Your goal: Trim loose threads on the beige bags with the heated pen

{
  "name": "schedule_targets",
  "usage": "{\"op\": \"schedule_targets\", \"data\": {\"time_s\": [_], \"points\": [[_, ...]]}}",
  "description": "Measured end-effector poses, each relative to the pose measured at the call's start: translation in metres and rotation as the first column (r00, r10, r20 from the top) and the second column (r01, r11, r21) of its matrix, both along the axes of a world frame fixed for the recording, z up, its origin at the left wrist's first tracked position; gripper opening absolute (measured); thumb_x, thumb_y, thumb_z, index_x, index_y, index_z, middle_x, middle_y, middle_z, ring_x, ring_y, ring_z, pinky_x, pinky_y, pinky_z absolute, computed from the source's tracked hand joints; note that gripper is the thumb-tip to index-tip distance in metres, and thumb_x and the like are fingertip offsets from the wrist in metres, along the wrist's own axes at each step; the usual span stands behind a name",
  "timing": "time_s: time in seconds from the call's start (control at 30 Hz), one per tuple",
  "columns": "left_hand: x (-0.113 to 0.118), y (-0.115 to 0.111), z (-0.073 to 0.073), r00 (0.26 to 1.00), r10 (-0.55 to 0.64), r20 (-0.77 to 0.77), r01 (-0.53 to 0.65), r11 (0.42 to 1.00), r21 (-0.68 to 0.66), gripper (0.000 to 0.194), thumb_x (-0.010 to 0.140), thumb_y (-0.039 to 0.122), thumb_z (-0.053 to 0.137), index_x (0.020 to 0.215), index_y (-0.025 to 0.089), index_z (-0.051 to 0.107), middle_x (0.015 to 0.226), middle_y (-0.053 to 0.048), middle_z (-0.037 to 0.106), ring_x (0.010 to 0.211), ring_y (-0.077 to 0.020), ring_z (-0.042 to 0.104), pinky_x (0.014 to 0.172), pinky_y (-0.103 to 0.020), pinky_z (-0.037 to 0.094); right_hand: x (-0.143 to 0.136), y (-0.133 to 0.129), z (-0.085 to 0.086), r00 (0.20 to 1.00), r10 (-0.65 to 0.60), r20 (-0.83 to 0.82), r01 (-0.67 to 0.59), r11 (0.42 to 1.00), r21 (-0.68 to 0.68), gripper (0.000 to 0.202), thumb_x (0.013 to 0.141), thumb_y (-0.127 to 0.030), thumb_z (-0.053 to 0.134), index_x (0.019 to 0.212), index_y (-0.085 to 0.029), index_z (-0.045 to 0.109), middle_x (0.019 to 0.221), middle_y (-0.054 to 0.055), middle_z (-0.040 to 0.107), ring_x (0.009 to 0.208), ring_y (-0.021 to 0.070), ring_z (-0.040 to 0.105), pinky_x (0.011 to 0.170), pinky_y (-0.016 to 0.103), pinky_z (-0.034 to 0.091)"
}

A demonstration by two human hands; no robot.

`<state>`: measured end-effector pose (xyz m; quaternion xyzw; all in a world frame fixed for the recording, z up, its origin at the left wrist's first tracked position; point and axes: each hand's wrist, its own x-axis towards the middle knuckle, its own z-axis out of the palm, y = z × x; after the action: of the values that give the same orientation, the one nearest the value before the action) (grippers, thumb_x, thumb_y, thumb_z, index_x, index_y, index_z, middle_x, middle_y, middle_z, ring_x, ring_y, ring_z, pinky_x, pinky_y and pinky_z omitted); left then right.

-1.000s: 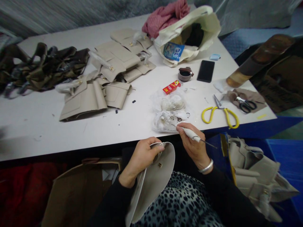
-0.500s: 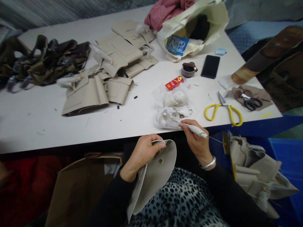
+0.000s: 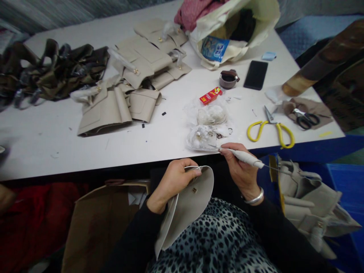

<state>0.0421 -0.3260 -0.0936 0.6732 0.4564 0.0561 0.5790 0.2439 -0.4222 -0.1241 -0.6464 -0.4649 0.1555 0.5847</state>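
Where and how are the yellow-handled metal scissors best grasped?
Best gripped, I'd judge, by the yellow loop handles from the near edge of the white table: they spread toward the person, while the metal blades point away.

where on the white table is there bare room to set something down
The table has a broad front-left patch between dark bags and the near edge, and another between beige bags and clear plastic, both with small scraps. Crowded: the right end, with phone and yellow scissors; also by the plastic, where the right hand holds a white-handled tool.
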Motion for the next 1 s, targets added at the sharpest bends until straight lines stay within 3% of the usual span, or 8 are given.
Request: {"op": "schedule_targets", "data": {"time_s": [0.13, 0.27, 0.57, 0.8, 0.9, 1.0], "points": [[0.000, -0.002, -0.001, 1.000, -0.003, 0.013, 0.003, 1.000, -0.026, 0.010, 0.080, 0.029, 0.078, 0.083, 0.020, 0.079, 0.073, 0.001, 0.074, 0.066, -0.0148, 0.061, 0.068, -0.027, 0.045, -0.009, -0.007, 0.004, 0.895, 0.218, -0.389, -0.264, 0.962, -0.069, 0.018, 0.105, -0.039, 0.067, 0.099, -0.023, 0.074, 0.082, 0.001, 0.073, 0.074, 0.0172, 0.070, 0.071, 0.030, 0.058], [0.000, -0.004, 0.000, 1.000, -0.027, 0.016, 0.028, 0.999, -0.034, 0.009, 0.082, 0.029, 0.077, 0.083, 0.020, 0.078, 0.069, 0.002, 0.071, 0.064, -0.0142, 0.060, 0.070, -0.027, 0.046, -0.014, -0.008, 0.001, 0.815, 0.266, -0.515, -0.349, 0.935, -0.069, 0.024, 0.102, -0.043, 0.070, 0.093, -0.021, 0.073, 0.077, 0.000, 0.072, 0.071, 0.0161, 0.069, 0.067, 0.027, 0.056], [0.001, -0.007, 0.001, 0.998, -0.054, 0.029, 0.054, 0.998, -0.020, 0.011, 0.082, 0.029, 0.074, 0.080, 0.020, 0.079, 0.071, -0.002, 0.073, 0.068, -0.0186, 0.064, 0.069, -0.029, 0.047, -0.007, -0.006, -0.003, 0.819, 0.344, -0.459, -0.442, 0.889, -0.121, 0.033, 0.103, -0.049, 0.066, 0.091, -0.020, 0.071, 0.075, 0.000, 0.067, 0.070, 0.0171, 0.065, 0.067, 0.029, 0.053], [0.003, -0.012, 0.003, 0.993, -0.111, 0.048, 0.110, 0.993, 0.035, 0.011, 0.081, 0.025, 0.072, 0.074, 0.020, 0.077, 0.076, -0.003, 0.074, 0.074, -0.0194, 0.065, 0.075, -0.030, 0.047, 0.001, 0.003, 0.013, 0.816, 0.500, -0.289, -0.556, 0.815, -0.161, 0.032, 0.105, -0.043, 0.062, 0.084, -0.021, 0.067, 0.076, -0.001, 0.062, 0.072, 0.0156, 0.059, 0.067, 0.028, 0.049], [-0.001, -0.009, 0.003, 0.996, -0.072, 0.056, 0.071, 0.997, 0.018, 0.011, 0.080, 0.027, 0.071, 0.074, 0.019, 0.077, 0.072, -0.003, 0.072, 0.070, -0.0186, 0.062, 0.071, -0.029, 0.046, -0.006, -0.004, 0.011, 0.820, 0.477, -0.318, -0.533, 0.838, -0.118, 0.027, 0.104, -0.041, 0.066, 0.087, -0.021, 0.072, 0.079, 0.000, 0.068, 0.075, 0.0166, 0.064, 0.069, 0.028, 0.052], [-0.004, -0.005, 0.002, 0.998, -0.006, 0.064, 0.007, 1.000, -0.016, 0.014, 0.078, 0.030, 0.073, 0.076, 0.017, 0.078, 0.070, -0.003, 0.071, 0.067, -0.0181, 0.060, 0.067, -0.029, 0.044, -0.022, -0.016, -0.002, 0.827, 0.342, -0.446, -0.389, 0.921, -0.016, 0.022, 0.102, -0.040, 0.069, 0.092, -0.022, 0.076, 0.085, 0.002, 0.073, 0.078, 0.0187, 0.071, 0.072, 0.030, 0.058]]}}
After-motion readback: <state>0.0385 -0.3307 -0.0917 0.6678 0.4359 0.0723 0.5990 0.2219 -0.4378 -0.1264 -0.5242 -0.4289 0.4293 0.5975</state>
